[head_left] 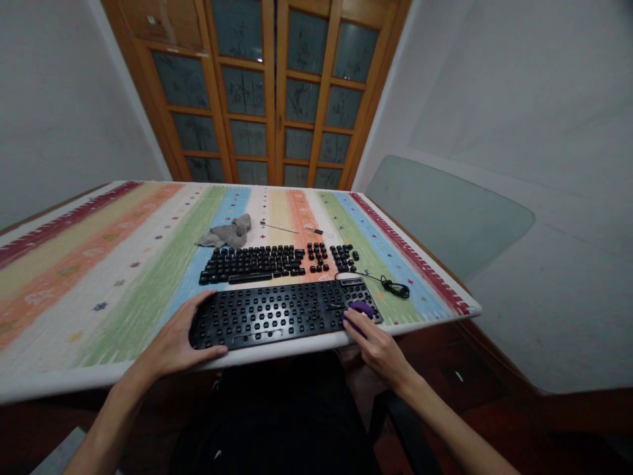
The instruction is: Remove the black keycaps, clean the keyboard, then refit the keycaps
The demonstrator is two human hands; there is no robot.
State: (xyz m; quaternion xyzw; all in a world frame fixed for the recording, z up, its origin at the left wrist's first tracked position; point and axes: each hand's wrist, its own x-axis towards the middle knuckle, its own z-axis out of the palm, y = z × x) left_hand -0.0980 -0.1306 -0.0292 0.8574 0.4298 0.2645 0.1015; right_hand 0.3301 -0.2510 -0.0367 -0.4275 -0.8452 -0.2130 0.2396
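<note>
A black keyboard base (pixel 277 310) with its keycaps off lies along the near edge of the table. My left hand (pixel 178 330) grips its left end, the thumb along the front edge and the fingers at the back corner. Over the right end, my right hand (pixel 373 340) is closed on a purple rounded lump (pixel 362 307), pressed against the number-pad area. Its exact kind is unclear, since my fingers cover part of it. Behind the base, the loose black keycaps (pixel 252 260) are laid out in keyboard order.
A crumpled grey cloth (pixel 230 232) lies behind the keycaps. Near it are a thin rod (pixel 279 228) and a small dark item (pixel 318 231). The bundled cable (pixel 395 287) rests at right on the striped tablecloth (pixel 123 310). A chair armrest (pixel 403 422) is below my right arm.
</note>
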